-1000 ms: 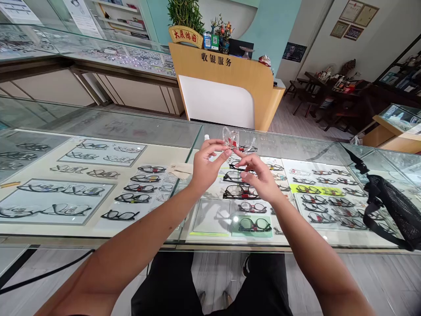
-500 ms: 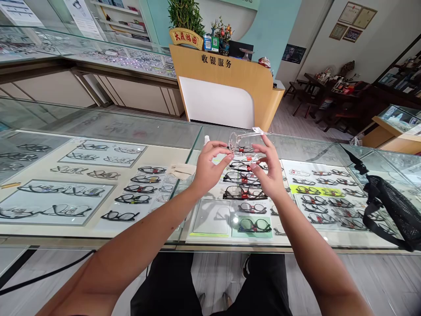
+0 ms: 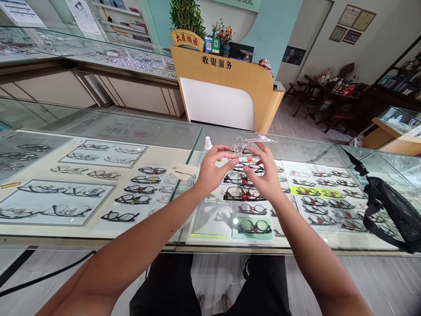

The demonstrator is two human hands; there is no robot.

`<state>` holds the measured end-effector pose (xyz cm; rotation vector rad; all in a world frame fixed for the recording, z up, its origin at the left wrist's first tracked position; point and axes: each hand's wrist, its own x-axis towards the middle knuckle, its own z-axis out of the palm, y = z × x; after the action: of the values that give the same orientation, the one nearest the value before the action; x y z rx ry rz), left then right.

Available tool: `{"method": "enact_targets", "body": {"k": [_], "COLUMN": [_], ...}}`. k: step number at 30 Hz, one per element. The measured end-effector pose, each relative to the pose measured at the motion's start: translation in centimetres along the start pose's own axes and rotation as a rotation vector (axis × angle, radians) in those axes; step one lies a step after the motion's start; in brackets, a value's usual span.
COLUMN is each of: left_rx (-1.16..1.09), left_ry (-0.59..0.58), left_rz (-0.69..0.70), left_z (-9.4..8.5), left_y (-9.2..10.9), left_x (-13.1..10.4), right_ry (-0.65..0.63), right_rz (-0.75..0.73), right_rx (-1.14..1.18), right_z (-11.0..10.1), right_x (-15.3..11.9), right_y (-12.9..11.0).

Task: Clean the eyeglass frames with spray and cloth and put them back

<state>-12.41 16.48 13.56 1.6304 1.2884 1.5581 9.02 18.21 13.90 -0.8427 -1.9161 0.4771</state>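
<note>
A pair of clear-framed eyeglasses (image 3: 239,146) is up above the glass counter, lenses to the left and one temple pointing right. My left hand (image 3: 215,169) pinches the rim between thumb and fingertips. On the other side, my right hand (image 3: 265,171) has its fingers curled about the frame, the upper temple passing by its index finger; its exact contact is hard to make out. Beneath the hands, inside the case, lie dark-framed eyeglasses (image 3: 241,193) in rows. A small white bottle (image 3: 208,144) stands just beyond my left hand, with a beige cloth (image 3: 183,171) left of it.
The glass counter (image 3: 158,244) spans the view, with more eyeglasses displayed inside. At its right end lies a black mesh bag (image 3: 393,206) with straps. Behind it stands a wooden cashier desk (image 3: 266,92) bearing plants and QR signs.
The clear eyeglasses have moved slightly right and down, and their temple has tilted. My right fingers have shifted left along the frame. More of the white bottle shows now.
</note>
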Motion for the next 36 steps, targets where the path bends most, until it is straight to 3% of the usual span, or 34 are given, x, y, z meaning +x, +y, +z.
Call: {"method": "enact_targets", "body": {"k": [7, 13, 18, 22, 27, 29, 32, 36], "left_rx": [-0.164, -0.164, 0.113, 0.252, 0.184, 0.174, 0.163, 0.198], "left_ry": [-0.123, -0.181, -0.093, 0.111, 0.430, 0.407, 0.262, 0.155], "left_rz": [-0.044, -0.026, 0.172, 0.239, 0.017, -0.111, -0.292, -0.362], "left_z": [0.6, 0.4, 0.2, -0.8, -1.9, -2.1, -2.2, -2.4], "left_y": [0.8, 1.2, 1.4, 0.6, -3.4, -5.2, -7.1, -8.1], "left_x": [-0.6, -0.8, -0.8, 0.2, 2.6, 3.3, 3.8, 3.9], "right_ry": [-0.130, -0.127, -0.058, 0.009, 0.046, 0.045, 0.041, 0.026], "right_rz": [-0.043, -0.058, -0.009, 0.030, 0.044, 0.040, 0.006, -0.008], "right_rx": [-0.049, -0.060, -0.049, -0.002, -0.003, -0.016, -0.013, 0.000], "right_z": [1.4, 1.1, 1.1, 0.7, 0.1, 0.0, 0.0, 0.0], "right_x": [-0.3, -0.2, -0.2, 0.2, 0.5, 0.6, 0.6, 0.7], "right_y": [0.1, -0.4, 0.3, 0.9, 0.9, 0.9, 1.0, 1.1]}}
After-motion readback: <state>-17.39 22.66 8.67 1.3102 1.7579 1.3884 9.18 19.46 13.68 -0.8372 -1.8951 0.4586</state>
